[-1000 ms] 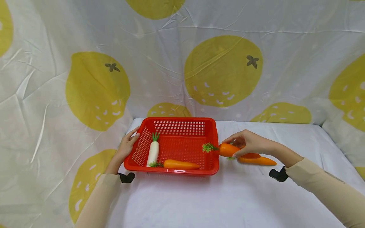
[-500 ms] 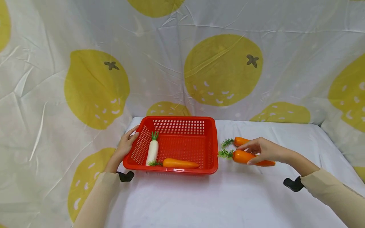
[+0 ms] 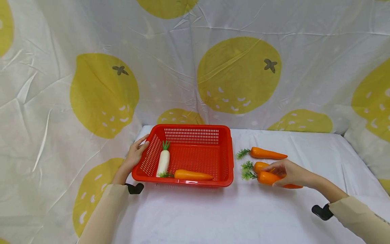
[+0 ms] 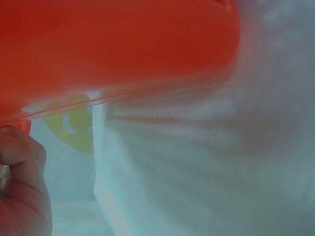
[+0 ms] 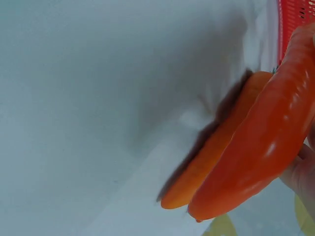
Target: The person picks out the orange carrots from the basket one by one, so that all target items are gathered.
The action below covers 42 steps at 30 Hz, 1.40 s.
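Observation:
My left hand [image 3: 134,155] grips the left rim of a red plastic basket [image 3: 198,155]; in the left wrist view its curled fingers sit at the basket's edge. Inside the basket, a white radish [image 3: 163,163] lies along the left side and a carrot [image 3: 193,175] along the front. Right of the basket, my right hand [image 3: 293,173] pinches an orange carrot [image 3: 265,178] between thumb and fingers, its leafy top pointing left. Just behind it a second carrot [image 3: 259,166] lies on the cloth, partly covered by the held carrot and my fingers.
Farther back on the white cloth [image 3: 201,217] lies another carrot [image 3: 268,154], its green top facing the basket. A lemon-print curtain [image 3: 170,78] closes off the back and left side.
My right hand has moved from near the basket's right edge rightward and toward me, carrying its carrot and uncovering the far carrot. My left hand and the basket stay put.

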### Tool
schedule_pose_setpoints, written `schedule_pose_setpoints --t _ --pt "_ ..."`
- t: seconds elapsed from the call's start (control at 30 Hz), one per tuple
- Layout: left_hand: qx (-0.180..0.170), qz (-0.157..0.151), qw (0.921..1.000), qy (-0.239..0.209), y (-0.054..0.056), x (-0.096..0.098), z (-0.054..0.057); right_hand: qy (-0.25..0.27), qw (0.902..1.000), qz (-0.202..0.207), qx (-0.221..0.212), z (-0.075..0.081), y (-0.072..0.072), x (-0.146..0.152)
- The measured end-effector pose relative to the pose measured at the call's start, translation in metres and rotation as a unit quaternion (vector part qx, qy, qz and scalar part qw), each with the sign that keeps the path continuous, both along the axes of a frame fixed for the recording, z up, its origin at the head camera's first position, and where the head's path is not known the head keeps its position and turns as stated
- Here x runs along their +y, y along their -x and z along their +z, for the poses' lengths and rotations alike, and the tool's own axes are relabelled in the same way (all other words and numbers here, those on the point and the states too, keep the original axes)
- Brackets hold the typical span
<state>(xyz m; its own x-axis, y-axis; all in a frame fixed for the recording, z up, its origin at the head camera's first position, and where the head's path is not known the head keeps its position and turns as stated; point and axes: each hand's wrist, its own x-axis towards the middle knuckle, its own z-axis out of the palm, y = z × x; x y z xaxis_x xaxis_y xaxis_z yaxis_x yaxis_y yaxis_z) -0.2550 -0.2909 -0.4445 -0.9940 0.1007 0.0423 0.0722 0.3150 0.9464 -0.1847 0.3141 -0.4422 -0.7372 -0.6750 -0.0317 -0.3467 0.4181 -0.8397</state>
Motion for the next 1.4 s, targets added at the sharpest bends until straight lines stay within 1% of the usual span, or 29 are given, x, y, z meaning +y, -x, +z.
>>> schedule_pose_setpoints --t 0.1,0.2,0.33,0.43,0.6,0.77,0.87,1.0,1.17,1.23,1.27,1.3,1.4 --pt "0.002 0.001 1.0 0.004 0.0 0.0 0.0 0.003 1.0 0.0 0.01 -0.008 -0.003 0.0" --pt "0.005 0.003 1.0 0.006 0.0 0.0 0.0 -0.004 0.9993 -0.003 0.037 -0.014 -0.006 -0.001" --pt "0.007 0.008 0.9999 0.004 0.0 0.001 -0.001 -0.022 0.9974 -0.021 0.066 -0.018 -0.01 0.0" --pt "0.004 0.008 1.0 0.003 0.0 0.001 -0.001 -0.028 0.9966 -0.029 0.071 -0.023 -0.012 0.001" --pt "-0.006 0.011 0.9999 0.0 0.001 0.001 -0.002 -0.023 0.9953 -0.03 0.09 -0.032 -0.015 0.002" --pt "-0.004 0.008 1.0 0.001 0.001 0.001 -0.002 -0.022 0.9938 -0.039 0.102 -0.037 -0.017 0.002" --pt "-0.007 0.011 0.9999 0.002 0.001 0.001 -0.001 -0.024 0.9927 -0.046 0.109 -0.04 -0.018 0.002" --pt "-0.013 0.011 0.9999 -0.002 -0.002 0.003 0.004 -0.02 0.9917 -0.052 0.116 -0.041 -0.019 0.002" --pt "-0.021 0.006 0.9997 -0.009 -0.01 0.01 0.019 -0.012 0.9907 -0.053 0.124 -0.041 -0.019 0.002" --pt "-0.022 0.006 0.9997 -0.009 -0.012 0.012 0.023 -0.015 0.9902 -0.055 0.128 -0.041 -0.019 0.002" --pt "-0.022 0.006 0.9997 -0.009 -0.012 0.012 0.023 -0.016 0.9902 -0.056 0.127 -0.042 -0.019 0.003" --pt "-0.021 0.006 0.9997 -0.008 -0.011 0.011 0.021 -0.019 0.9902 -0.057 0.126 -0.041 -0.019 0.003" --pt "-0.013 0.008 0.9999 -0.007 -0.006 0.006 0.01 -0.027 0.9904 -0.061 0.122 -0.04 -0.019 0.005"
